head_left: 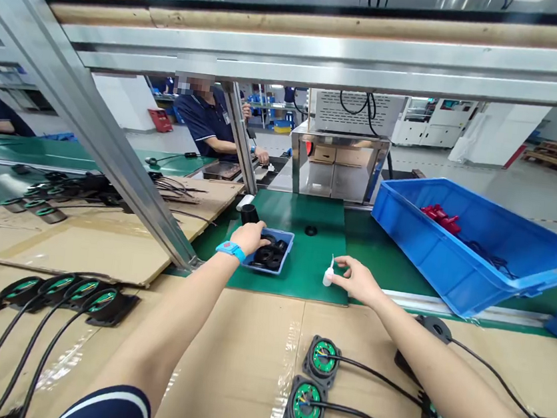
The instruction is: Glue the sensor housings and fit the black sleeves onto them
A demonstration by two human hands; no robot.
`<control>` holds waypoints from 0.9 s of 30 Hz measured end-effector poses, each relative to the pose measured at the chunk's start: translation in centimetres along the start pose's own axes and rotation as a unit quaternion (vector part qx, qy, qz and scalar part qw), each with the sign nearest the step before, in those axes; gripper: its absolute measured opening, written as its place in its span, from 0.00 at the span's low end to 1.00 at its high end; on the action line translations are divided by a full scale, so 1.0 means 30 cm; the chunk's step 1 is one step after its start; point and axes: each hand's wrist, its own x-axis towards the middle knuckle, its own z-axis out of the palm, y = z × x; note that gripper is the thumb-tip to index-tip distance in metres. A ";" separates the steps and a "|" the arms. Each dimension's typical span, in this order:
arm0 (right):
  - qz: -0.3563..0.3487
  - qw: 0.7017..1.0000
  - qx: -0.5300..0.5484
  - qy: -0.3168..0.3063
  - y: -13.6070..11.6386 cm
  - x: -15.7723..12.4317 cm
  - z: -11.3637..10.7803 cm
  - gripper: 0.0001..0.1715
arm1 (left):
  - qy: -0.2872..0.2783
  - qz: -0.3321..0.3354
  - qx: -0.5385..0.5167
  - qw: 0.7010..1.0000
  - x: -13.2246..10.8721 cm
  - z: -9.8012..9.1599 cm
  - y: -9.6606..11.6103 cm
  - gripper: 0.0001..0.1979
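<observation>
My left hand (249, 238), with a light blue band at its wrist, reaches over the left side of a small blue tray (280, 255) of black rings (268, 256). Its fingers curl down at the rings, and what they pinch, if anything, is hidden. Just behind that hand stands a black cylinder (249, 215). My right hand (355, 278) is closed on a small white bottle (328, 277) with a thin nozzle, held upright over the green mat (294, 288). One black ring (311, 231) lies alone on the mat, beyond the tray.
Two black housings (321, 360) with green boards and cables lie on cardboard (236, 358) in front. Several similar housings (103, 303) sit at left. A large blue bin (454, 256) with red parts stands at right. A metal post (116, 130) slants down at left; a co-worker (208, 120) works beyond.
</observation>
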 end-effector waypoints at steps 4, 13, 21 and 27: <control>-0.016 0.999 0.019 -0.030 -0.003 0.025 0.047 0.20 | -0.021 -0.019 0.009 1.000 -0.008 0.003 -0.006 0.20; -0.041 0.998 0.055 -0.016 -0.036 -0.049 -0.004 0.25 | -0.029 -0.089 0.039 0.995 -0.065 -0.041 0.056 0.20; -0.017 0.997 0.075 0.011 -0.033 -0.252 -0.117 0.36 | -0.007 -0.111 0.035 0.993 -0.123 -0.091 0.078 0.20; 0.019 0.992 0.126 0.016 0.008 -0.340 -0.148 0.38 | 0.062 -0.084 0.023 0.994 -0.155 -0.195 0.081 0.19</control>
